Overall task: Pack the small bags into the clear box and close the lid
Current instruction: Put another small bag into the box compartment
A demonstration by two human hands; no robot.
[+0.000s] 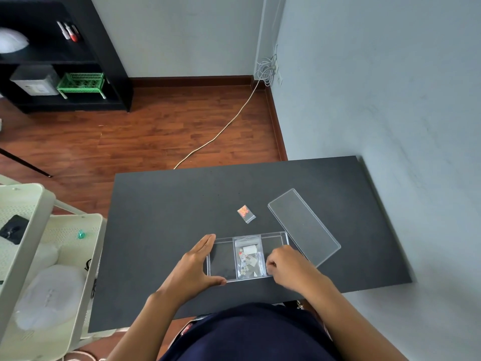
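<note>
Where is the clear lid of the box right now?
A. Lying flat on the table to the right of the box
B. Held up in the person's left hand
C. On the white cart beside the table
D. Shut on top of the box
A: the lid lies flat on the dark table to the right of the open clear box, with neither hand holding it.

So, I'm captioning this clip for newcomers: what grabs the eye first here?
The clear box on the black table, with small bags in its middle compartment and both hands, left and right, at its ends. Behind it lie one orange-filled bag and the lid.
</note>
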